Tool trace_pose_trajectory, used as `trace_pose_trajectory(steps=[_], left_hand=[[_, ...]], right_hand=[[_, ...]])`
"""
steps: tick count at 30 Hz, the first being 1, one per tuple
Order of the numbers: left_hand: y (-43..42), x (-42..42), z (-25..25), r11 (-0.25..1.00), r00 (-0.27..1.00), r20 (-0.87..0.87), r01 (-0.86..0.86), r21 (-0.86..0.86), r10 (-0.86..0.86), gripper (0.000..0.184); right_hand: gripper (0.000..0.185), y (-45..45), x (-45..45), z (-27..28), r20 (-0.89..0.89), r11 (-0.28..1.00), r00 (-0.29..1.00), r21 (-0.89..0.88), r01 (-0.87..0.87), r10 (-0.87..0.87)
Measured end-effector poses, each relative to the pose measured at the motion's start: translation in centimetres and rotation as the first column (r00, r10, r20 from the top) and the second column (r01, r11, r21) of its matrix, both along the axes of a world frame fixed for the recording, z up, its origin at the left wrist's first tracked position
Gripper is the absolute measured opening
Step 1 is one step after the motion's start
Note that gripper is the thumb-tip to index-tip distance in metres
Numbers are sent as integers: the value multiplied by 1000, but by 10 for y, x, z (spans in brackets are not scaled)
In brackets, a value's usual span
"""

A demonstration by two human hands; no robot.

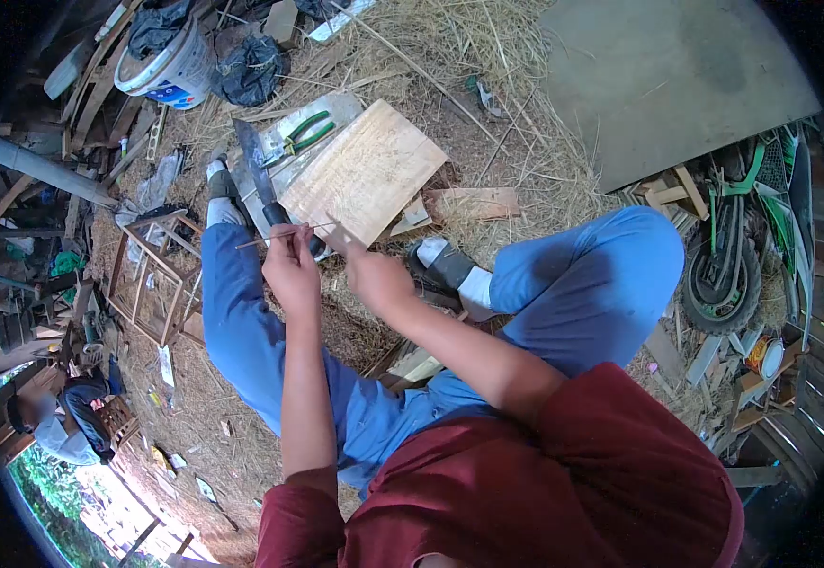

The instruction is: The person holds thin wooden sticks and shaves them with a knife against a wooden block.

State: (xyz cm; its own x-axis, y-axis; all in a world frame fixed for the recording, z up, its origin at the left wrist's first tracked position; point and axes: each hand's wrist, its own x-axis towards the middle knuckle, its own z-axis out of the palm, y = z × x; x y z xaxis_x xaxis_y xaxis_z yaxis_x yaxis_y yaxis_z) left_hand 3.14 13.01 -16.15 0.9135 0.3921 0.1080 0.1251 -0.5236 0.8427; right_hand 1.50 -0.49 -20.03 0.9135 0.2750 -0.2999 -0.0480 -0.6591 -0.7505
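My left hand [293, 272] is closed around a thin wooden stick [253, 243], which lies crosswise with its far end pointing toward the board. Close beside it, my right hand [376, 281] is closed too. A blurred, blade-like shape shows at its fingers, but I cannot make out what it is. Both hands are above the near edge of a pale wooden board [374, 166] on the ground. Left of that board lies a large knife [255, 163] with a dark handle, partly behind my left hand. Green-handled pliers [309, 132] rest at the board's far left edge.
A small wooden frame [156, 279] stands left of my leg. Beyond are a white bucket [168, 71] and a black plastic bag [251, 71]. A flat sheet [677, 80] and a green bike [729, 227] are at right. Another person [71, 417] sits at far left. Straw covers the ground.
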Motion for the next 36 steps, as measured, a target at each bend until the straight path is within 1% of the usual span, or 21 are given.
trace_pose_trajectory(steps=[1, 3, 5, 7, 10, 11, 13, 16, 17, 19, 20, 22, 23, 25, 26, 27, 29, 30, 32, 35, 36], left_hand=[[-2, -1, 0, 1000, 1000, -4, -4, -2, 4, 5], [-1, -3, 3, 995, 999, -19, 31, 96, -30, 6], [0, -3, 3, 994, 1000, -13, 24, 105, -23, 4], [0, 0, 2, 996, 1000, 27, -7, 85, 5, 3], [-7, 0, 0, 993, 998, 57, 24, 115, -31, 3], [-9, -1, 2, 992, 998, 55, 25, 120, -32, 3], [-16, -3, 13, 950, 996, -19, 86, 301, -84, 6], [-18, 0, 9, 953, 996, 11, 83, 292, -90, 6], [-18, 1, 5, 944, 996, 24, 76, 322, -88, 6], [-19, 2, 7, 938, 995, 37, 79, 338, -97, 6], [-19, 1, 8, 932, 993, 51, 79, 354, -104, 7], [-17, 0, 9, 940, 994, 50, 74, 332, -96, 3], [-16, 1, 10, 948, 994, 58, 71, 310, -93, 2], [-17, 2, 11, 961, 996, 51, 61, 268, -78, 2], [-18, 2, 11, 973, 997, 44, 52, 227, -64, 3], [-19, 3, 10, 972, 997, 44, 55, 227, -66, 3], [-21, 4, 9, 949, 995, 3, 92, 301, -97, 7], [-21, 4, 8, 949, 995, 4, 92, 302, -98, 7], [-22, 5, 8, 918, 992, 9, 116, 380, -129, 6], [-22, 6, 7, 912, 993, 41, 87, 401, -113, 6], [-23, 5, 8, 913, 993, 35, 86, 399, -109, 6]], right_hand=[[22, -1, -3, -5, -4, 1000, 1000, -2, -4, 4], [21, 1, -9, -19, -14, 998, 998, -15, 56, -57], [20, -4, -8, -36, -22, 999, 999, -29, 44, -45], [17, -2, -4, -30, -28, 996, 999, -84, 30, -33], [18, -11, -7, -25, -9, 997, 999, -73, 33, -33], [18, -13, -8, -33, -11, 997, 999, -69, 33, -34], [23, -12, -8, -53, -153, 989, 988, -148, 0, -23], [21, -11, -10, -49, -91, 995, 994, -89, 47, -55], [21, -10, -8, -47, -90, 995, 994, -89, 51, -59], [22, -7, -7, -33, -23, 1000, 999, 8, 24, -24], [22, -6, -9, -34, -30, 1000, 999, 8, 20, -20], [21, -2, -10, -36, 63, 993, 996, 108, 57, -64], [21, -3, -9, -37, 62, 993, 996, 107, 55, -62], [20, -11, -4, -36, -53, 995, 996, 62, 77, -74], [20, -12, -3, -40, -54, 995, 996, 62, 79, -76], [19, -12, -2, -45, -58, 997, 996, 38, 74, -72], [19, -14, -3, -55, -61, 998, 996, 14, 67, -66], [22, -15, -2, -53, -87, 999, 995, 18, 51, -49], [25, -14, -1, -48, -113, 999, 993, 24, 38, -35], [23, -9, -2, -35, -120, 995, 991, 63, 74, -66], [20, -5, -5, -39, -68, 990, 994, 102, 94, -87]])
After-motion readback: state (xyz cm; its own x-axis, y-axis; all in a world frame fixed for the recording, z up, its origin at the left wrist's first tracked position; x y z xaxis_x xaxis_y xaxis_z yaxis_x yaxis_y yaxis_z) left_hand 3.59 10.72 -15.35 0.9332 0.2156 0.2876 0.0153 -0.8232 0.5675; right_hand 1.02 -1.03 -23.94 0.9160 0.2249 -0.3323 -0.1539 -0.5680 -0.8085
